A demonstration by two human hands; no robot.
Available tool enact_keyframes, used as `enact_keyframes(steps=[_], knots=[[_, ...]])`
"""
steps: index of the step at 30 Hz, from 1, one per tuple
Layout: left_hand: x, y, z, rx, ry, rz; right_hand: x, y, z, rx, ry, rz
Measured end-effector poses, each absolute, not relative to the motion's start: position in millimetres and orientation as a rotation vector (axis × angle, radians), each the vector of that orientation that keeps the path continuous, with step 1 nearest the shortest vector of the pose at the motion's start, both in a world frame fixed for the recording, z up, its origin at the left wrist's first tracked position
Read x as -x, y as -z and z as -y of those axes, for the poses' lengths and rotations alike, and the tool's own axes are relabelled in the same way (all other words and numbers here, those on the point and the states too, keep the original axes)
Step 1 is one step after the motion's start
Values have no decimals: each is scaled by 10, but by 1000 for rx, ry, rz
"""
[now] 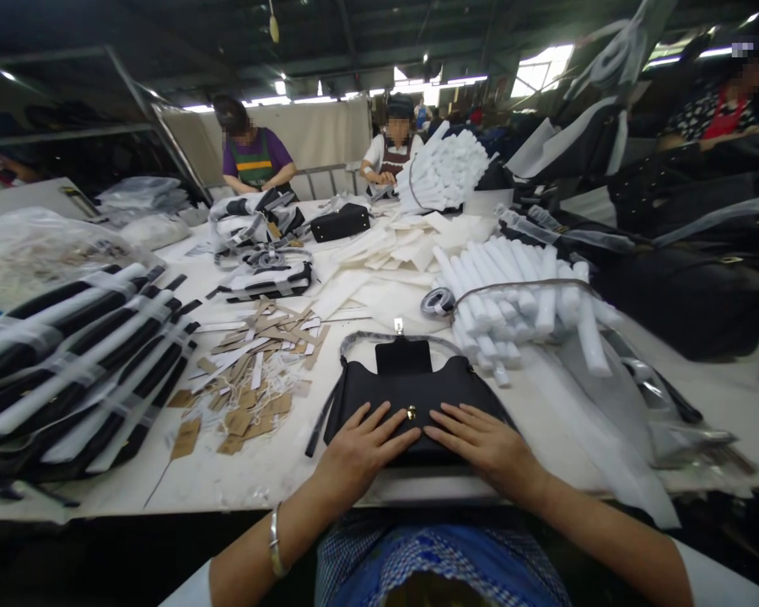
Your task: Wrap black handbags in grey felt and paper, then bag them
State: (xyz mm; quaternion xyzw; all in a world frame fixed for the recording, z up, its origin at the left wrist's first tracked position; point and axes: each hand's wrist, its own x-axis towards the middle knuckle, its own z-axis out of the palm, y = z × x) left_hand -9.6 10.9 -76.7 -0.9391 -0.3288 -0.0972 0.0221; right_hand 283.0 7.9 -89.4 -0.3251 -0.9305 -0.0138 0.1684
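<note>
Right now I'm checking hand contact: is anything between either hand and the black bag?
Nothing visible. The left hand and right hand both lie flat on the bag, one on either side of its gold clasp. The paper tags and white rolls lie off to the sides.

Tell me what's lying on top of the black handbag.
Left hand and right hand lie flat on the black handbag, either side of its gold clasp. The surface under them is hidden.

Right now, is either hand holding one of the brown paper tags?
No, the left hand and right hand both lie flat on the black handbag; the brown paper tags lie loose to its left.
</note>
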Motion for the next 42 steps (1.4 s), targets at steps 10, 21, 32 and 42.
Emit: enact_keyframes(steps=[10, 21, 32, 42], knots=[[51, 853, 141, 2995, 313, 1150, -2682, 632, -53, 1135, -390, 2516], [66, 1030, 149, 2904, 457, 1143, -2320, 750, -238, 942, -417, 2518], [67, 1077, 133, 2792, 537, 1076, -2256, 223, -1829, 1380, -346, 2274], [83, 1337, -42, 2455, 716, 890, -2213, 436, -2619, 1642, -259, 2262]])
